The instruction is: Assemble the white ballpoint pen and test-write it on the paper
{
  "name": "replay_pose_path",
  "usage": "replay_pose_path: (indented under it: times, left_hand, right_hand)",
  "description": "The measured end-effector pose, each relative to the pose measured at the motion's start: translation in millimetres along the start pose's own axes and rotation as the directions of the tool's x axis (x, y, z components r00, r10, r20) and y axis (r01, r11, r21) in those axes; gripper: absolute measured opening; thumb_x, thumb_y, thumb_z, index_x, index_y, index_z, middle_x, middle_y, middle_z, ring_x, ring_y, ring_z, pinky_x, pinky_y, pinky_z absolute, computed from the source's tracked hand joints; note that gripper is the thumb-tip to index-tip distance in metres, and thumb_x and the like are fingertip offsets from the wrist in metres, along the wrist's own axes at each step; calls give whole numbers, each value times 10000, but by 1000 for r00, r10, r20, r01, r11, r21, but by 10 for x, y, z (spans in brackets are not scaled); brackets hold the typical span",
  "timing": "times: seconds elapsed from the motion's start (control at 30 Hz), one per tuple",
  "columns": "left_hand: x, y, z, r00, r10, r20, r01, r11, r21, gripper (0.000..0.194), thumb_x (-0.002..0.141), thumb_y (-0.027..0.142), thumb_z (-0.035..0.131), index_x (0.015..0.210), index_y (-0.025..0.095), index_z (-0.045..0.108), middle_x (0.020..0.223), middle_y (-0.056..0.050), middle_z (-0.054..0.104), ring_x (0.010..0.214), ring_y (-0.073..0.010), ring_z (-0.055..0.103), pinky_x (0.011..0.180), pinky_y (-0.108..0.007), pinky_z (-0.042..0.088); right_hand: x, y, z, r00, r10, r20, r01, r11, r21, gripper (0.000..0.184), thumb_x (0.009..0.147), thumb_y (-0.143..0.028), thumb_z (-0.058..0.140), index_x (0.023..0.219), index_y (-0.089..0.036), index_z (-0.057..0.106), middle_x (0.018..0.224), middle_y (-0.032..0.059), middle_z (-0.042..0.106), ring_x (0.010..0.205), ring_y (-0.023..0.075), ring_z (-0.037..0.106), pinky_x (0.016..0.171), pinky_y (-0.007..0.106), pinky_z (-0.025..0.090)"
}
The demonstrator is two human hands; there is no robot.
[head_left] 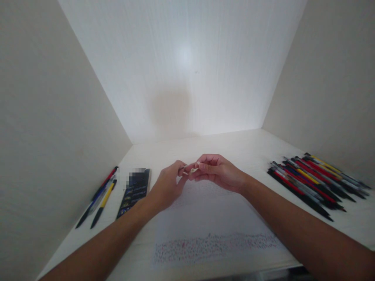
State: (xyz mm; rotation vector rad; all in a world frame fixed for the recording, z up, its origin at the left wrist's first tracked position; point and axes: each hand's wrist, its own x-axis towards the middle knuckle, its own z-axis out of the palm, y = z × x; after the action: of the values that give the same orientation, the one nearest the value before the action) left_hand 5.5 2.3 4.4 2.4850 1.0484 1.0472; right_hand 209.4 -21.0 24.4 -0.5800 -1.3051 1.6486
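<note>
Both my hands meet above the far part of a paper sheet point(211, 222). Between their fingertips is a small, thin cream-coloured piece point(193, 170), curled at one end; its exact kind is too small to make out. My left hand point(171, 183) pinches the left side of it, fingers closed. My right hand point(218, 171) pinches the other side between thumb and fingers, which hide part of it. Along the sheet's near edge runs a dense band of small red, blue and dark marks. Fainter marks show on the far part, under the hands.
To the left lie a dark phone point(133, 193), partly pixelated, and several pens point(102, 203). A large spread of pens point(316, 181) in black, red, yellow and grey covers the right side. Pale walls point(196, 78) enclose the white tabletop point(234, 146) at left, back and right.
</note>
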Motion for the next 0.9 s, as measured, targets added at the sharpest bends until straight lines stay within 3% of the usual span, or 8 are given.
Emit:
replay_pose_path:
  times: [0.17, 0.4, 0.67, 0.8, 0.9]
  left_hand:
    - [3, 31, -3, 1000, -6, -3, 6, 1000, -22, 75, 870, 216, 604, 934, 206, 566, 871, -23, 687, 782, -153, 642, 697, -297, 489]
    - [17, 83, -21, 994, -106, 24, 108, 985, -138, 111, 838, 245, 629, 879, 182, 547, 849, -41, 678, 719, -142, 640, 660, -289, 512]
    - [40, 212, -45, 959, -256, 124, 282, 910, -304, 189, 743, 195, 708, 753, 187, 519, 786, -39, 688, 644, -141, 628, 575, -279, 501]
    - [66, 271, -61, 945, -300, 127, 326, 868, -375, 231, 739, 175, 704, 700, 196, 478, 772, -42, 695, 626, -141, 635, 569, -279, 503]
    - [81, 288, -71, 941, -322, 107, 336, 845, -415, 251, 752, 173, 690, 694, 204, 448, 781, -45, 702, 618, -142, 642, 570, -285, 508]
  right_hand:
    - [7, -1, -19, 999, -23, -32, 23, 1000, -12, 163, 824, -311, 731, 834, -160, 670, 887, 62, 702, 794, 159, 665, 844, 367, 514]
    - [68, 50, -128, 969, -91, -231, 68, 992, -107, 170, 842, -341, 702, 842, -173, 680, 967, 63, 688, 732, 117, 616, 728, 282, 513]
    - [78, 80, -119, 963, -115, -242, 85, 988, -130, 186, 837, -352, 704, 854, -171, 669, 986, 77, 697, 720, 111, 609, 710, 280, 506]
    - [79, 64, -120, 961, -86, -262, 62, 993, -99, 189, 833, -361, 704, 842, -181, 651, 984, 79, 701, 729, 127, 630, 700, 293, 502]
    - [70, 71, -138, 960, -109, -258, 65, 982, -175, 184, 836, -369, 698, 846, -191, 654, 970, 73, 695, 803, 154, 645, 659, 277, 475]
